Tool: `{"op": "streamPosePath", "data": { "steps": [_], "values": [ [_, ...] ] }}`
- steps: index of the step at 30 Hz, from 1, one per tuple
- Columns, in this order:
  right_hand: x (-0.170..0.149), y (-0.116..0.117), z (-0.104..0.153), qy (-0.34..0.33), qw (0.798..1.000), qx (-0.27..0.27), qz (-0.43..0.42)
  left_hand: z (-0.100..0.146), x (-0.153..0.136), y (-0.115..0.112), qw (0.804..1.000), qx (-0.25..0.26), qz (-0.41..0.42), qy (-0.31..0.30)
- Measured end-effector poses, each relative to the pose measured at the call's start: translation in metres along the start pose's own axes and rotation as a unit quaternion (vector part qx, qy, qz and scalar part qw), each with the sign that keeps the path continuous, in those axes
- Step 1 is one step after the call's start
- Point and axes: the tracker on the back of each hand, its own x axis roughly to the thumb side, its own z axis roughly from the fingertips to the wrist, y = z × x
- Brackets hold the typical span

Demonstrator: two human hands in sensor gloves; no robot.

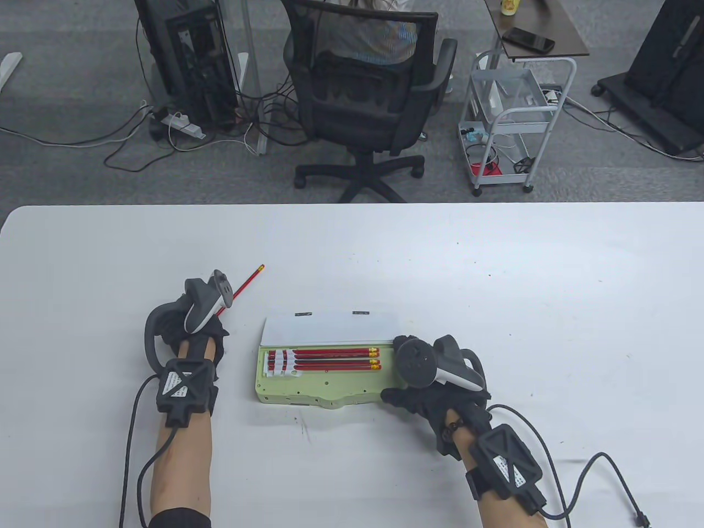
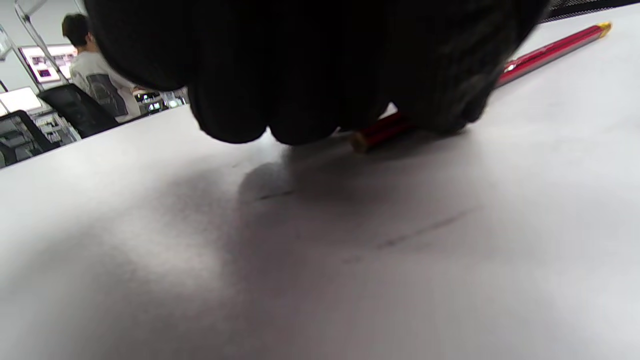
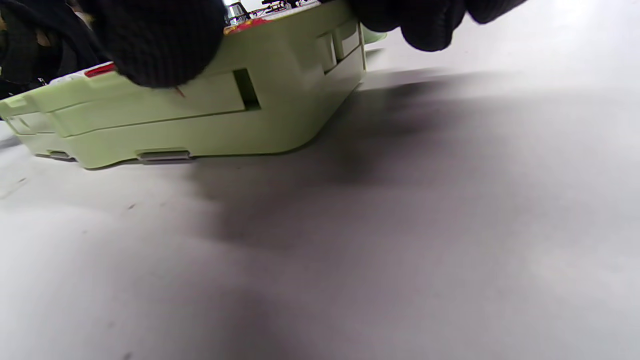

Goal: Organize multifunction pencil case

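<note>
I am counting four red pencils (image 1: 335,358) lying in one green pencil case (image 1: 297,391) at the frame's lower centre, and I am seeing one loose pencil (image 1: 247,279) at centre left (five pencils altogether). Two gloved hands are showing, one left hand (image 1: 192,330) and one right hand (image 1: 434,393).

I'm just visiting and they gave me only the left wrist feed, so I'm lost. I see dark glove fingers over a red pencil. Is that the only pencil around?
Observer: No. The table view shows more red pencils lying side by side in an open green pencil case.
Visitor: Who keeps the case in place?
Observer: The right hand rests on its right end; the right wrist view shows fingertips against its side wall.
Visitor: And my pencil?
Observer: The loose pencil lies on the table left of the case, under the left hand.
</note>
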Motion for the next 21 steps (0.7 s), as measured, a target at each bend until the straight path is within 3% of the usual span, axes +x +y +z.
{"op": "streamPosePath", "data": {
  "steps": [15,21],
  "values": [
    [0.0009,0.0005,-0.0002,0.002,1.000,0.000,0.004,0.0028,0.0062,0.0023,0.998,0.042,-0.043,-0.028],
    [0.0007,0.0004,-0.0003,0.002,1.000,0.000,0.003,0.0013,0.0105,-0.0046,0.996,0.028,-0.071,-0.050]
  ]
}}
